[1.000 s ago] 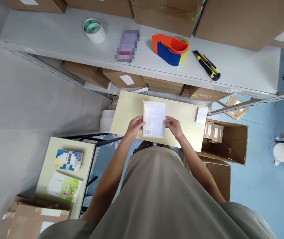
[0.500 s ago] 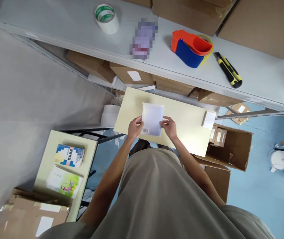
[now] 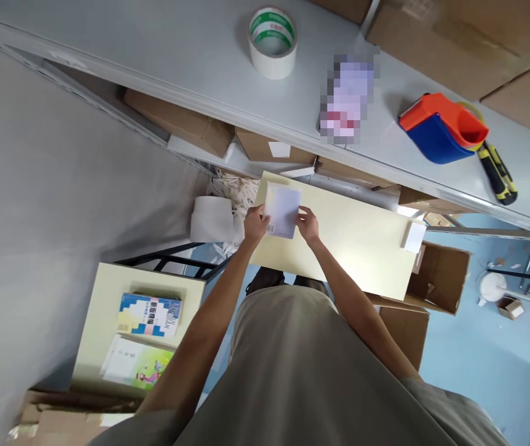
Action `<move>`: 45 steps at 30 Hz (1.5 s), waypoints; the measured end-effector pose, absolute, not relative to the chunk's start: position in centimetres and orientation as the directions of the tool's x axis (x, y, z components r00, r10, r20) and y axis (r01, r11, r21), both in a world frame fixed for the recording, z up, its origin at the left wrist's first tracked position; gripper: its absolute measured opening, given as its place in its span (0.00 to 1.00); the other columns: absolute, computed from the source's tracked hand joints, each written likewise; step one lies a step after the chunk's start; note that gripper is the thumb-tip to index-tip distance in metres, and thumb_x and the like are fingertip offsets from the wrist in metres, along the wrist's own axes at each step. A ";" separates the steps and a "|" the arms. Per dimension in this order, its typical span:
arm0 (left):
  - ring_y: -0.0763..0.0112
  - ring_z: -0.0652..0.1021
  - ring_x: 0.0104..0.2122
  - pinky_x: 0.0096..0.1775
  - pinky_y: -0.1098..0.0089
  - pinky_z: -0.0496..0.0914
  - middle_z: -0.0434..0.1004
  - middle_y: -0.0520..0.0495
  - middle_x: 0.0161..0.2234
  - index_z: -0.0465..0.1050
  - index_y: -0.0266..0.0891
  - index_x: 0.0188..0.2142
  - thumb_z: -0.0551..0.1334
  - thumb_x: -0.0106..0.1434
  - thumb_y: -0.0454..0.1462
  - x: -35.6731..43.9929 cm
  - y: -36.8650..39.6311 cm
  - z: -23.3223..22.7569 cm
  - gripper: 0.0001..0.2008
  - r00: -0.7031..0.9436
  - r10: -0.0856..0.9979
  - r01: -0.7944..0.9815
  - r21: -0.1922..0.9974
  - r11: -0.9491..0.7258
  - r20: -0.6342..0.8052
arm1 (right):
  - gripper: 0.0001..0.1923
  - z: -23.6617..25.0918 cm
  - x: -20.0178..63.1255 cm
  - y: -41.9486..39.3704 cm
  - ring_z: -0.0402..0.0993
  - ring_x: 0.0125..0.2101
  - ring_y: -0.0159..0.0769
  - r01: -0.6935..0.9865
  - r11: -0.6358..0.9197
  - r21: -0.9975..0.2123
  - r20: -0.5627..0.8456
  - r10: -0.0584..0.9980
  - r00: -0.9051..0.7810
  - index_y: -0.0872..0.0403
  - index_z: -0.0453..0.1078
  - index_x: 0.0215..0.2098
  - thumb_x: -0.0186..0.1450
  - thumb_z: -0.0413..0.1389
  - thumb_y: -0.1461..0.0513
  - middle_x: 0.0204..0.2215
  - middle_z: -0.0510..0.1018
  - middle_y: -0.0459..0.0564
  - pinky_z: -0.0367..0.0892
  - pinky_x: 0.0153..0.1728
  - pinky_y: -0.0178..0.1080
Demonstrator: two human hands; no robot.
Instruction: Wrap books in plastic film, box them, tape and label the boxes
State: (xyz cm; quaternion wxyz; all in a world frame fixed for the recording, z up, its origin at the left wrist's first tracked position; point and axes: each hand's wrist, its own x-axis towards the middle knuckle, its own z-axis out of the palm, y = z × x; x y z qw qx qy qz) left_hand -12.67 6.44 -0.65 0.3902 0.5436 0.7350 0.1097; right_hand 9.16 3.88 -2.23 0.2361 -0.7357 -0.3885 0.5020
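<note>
Head view: your left hand (image 3: 256, 224) and right hand (image 3: 308, 224) grip a white packet (image 3: 283, 210) by its sides, over the table's (image 3: 362, 241) left end.

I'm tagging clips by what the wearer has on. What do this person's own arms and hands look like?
Both arms are bare up to the bottom edge of the picture, with no sleeve cuffs on them. The left hand and right hand wear no gloves; no watch, ring or bracelet shows. A plain khaki-grey top covers the torso.
</note>
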 end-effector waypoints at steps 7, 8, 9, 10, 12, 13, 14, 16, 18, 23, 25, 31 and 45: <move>0.50 0.85 0.53 0.65 0.56 0.74 0.84 0.35 0.54 0.85 0.38 0.54 0.66 0.63 0.27 -14.0 9.6 -3.6 0.21 -0.091 0.843 0.597 0.649 0.472 -0.530 | 0.28 -3.4 5.5 6.0 0.89 0.59 0.52 0.356 -0.670 -0.651 -0.626 0.739 0.248 0.50 0.74 0.69 0.72 0.63 0.60 0.66 0.86 0.60 0.80 0.67 0.54; 0.48 0.85 0.54 0.66 0.56 0.74 0.85 0.35 0.52 0.85 0.38 0.52 0.66 0.62 0.27 -14.1 9.6 -3.8 0.20 -0.090 0.837 0.558 0.669 0.492 -0.540 | 0.28 -3.4 5.2 6.0 0.89 0.61 0.52 0.354 -0.680 -0.642 -0.629 0.732 0.262 0.51 0.74 0.69 0.72 0.63 0.60 0.68 0.84 0.62 0.79 0.67 0.54; 0.47 0.85 0.55 0.67 0.55 0.73 0.85 0.35 0.51 0.85 0.39 0.50 0.67 0.61 0.27 -14.3 9.5 -4.0 0.19 -0.089 0.832 0.528 0.683 0.505 -0.547 | 0.28 -3.4 4.9 5.9 0.88 0.62 0.53 0.349 -0.687 -0.637 -0.631 0.726 0.275 0.52 0.75 0.69 0.72 0.64 0.61 0.70 0.82 0.63 0.79 0.67 0.53; 0.46 0.85 0.55 0.67 0.54 0.73 0.86 0.35 0.50 0.85 0.39 0.50 0.67 0.61 0.28 -14.5 9.3 -4.1 0.18 -0.089 0.830 0.503 0.695 0.514 -0.550 | 0.28 -3.3 4.7 5.8 0.87 0.64 0.54 0.342 -0.690 -0.638 -0.628 0.723 0.288 0.53 0.75 0.69 0.71 0.64 0.61 0.71 0.81 0.65 0.79 0.68 0.53; 0.48 0.86 0.53 0.66 0.54 0.74 0.87 0.36 0.52 0.85 0.41 0.50 0.68 0.61 0.30 -15.1 8.6 -4.2 0.18 -0.094 0.835 0.440 0.729 0.524 -0.542 | 0.29 -3.0 4.6 5.4 0.85 0.66 0.55 0.322 -0.692 -0.646 -0.619 0.722 0.311 0.54 0.75 0.70 0.71 0.65 0.60 0.72 0.79 0.66 0.79 0.68 0.53; 0.48 0.86 0.53 0.66 0.54 0.75 0.87 0.37 0.53 0.84 0.42 0.51 0.69 0.61 0.32 -15.4 8.1 -4.1 0.18 -0.101 0.839 0.395 0.752 0.528 -0.535 | 0.29 -2.7 4.6 5.2 0.84 0.67 0.55 0.311 -0.692 -0.652 -0.614 0.722 0.319 0.54 0.75 0.69 0.72 0.66 0.59 0.72 0.80 0.66 0.79 0.69 0.54; 0.49 0.87 0.52 0.65 0.54 0.76 0.88 0.38 0.54 0.84 0.43 0.50 0.69 0.61 0.33 -15.9 7.6 -3.9 0.18 -0.110 0.841 0.348 0.772 0.531 -0.529 | 0.29 -2.4 4.8 4.9 0.83 0.68 0.55 0.300 -0.688 -0.661 -0.609 0.725 0.322 0.53 0.75 0.69 0.72 0.67 0.56 0.71 0.80 0.66 0.79 0.69 0.54; 0.50 0.87 0.52 0.62 0.56 0.77 0.90 0.39 0.52 0.85 0.44 0.48 0.69 0.60 0.35 -16.8 6.5 -3.1 0.15 -0.130 0.844 0.290 0.794 0.535 -0.521 | 0.30 -1.6 5.3 4.2 0.83 0.68 0.56 0.279 -0.671 -0.687 -0.595 0.740 0.314 0.52 0.77 0.68 0.71 0.69 0.51 0.70 0.81 0.66 0.79 0.68 0.55; 0.51 0.88 0.50 0.60 0.59 0.78 0.92 0.42 0.48 0.86 0.45 0.43 0.68 0.61 0.37 -17.8 5.2 -2.0 0.11 -0.148 0.844 0.291 0.792 0.536 -0.516 | 0.32 -0.6 5.8 3.5 0.83 0.67 0.56 0.261 -0.639 -0.724 -0.569 0.766 0.300 0.53 0.78 0.66 0.70 0.70 0.46 0.70 0.81 0.67 0.80 0.67 0.55; 0.52 0.89 0.47 0.58 0.59 0.79 0.92 0.45 0.41 0.87 0.45 0.35 0.66 0.63 0.37 -20.1 1.9 1.1 0.08 -0.211 0.848 0.293 0.796 0.529 -0.486 | 0.34 2.6 6.6 2.4 0.86 0.63 0.56 0.219 -0.567 -0.794 -0.515 0.819 0.255 0.53 0.79 0.62 0.67 0.69 0.42 0.66 0.84 0.68 0.80 0.66 0.56; 0.53 0.89 0.46 0.58 0.59 0.79 0.93 0.44 0.43 0.87 0.45 0.35 0.66 0.62 0.36 -20.8 0.4 2.1 0.08 -0.273 0.847 0.266 0.810 0.522 -0.456 | 0.34 3.9 6.7 2.3 0.87 0.61 0.55 0.229 -0.542 -0.808 -0.501 0.838 0.215 0.53 0.79 0.60 0.66 0.70 0.41 0.64 0.85 0.67 0.80 0.65 0.56; 0.52 0.89 0.44 0.55 0.54 0.83 0.93 0.43 0.43 0.87 0.43 0.35 0.69 0.61 0.38 -23.1 -7.6 5.0 0.05 -0.496 0.767 0.124 0.841 0.526 -0.406 | 0.34 6.4 4.9 1.4 0.87 0.59 0.54 0.268 -0.372 -0.889 -0.402 0.913 -0.065 0.51 0.80 0.57 0.64 0.70 0.38 0.58 0.88 0.63 0.79 0.66 0.57; 0.51 0.88 0.49 0.56 0.55 0.82 0.92 0.41 0.43 0.83 0.42 0.30 0.71 0.61 0.40 -24.9 -36.0 10.0 0.06 -0.868 0.333 -0.170 0.851 0.498 -0.368 | 0.36 7.1 -8.5 -13.2 0.87 0.61 0.55 0.270 -0.276 -0.922 -0.384 0.580 -0.719 0.51 0.81 0.55 0.64 0.72 0.35 0.57 0.89 0.62 0.80 0.67 0.53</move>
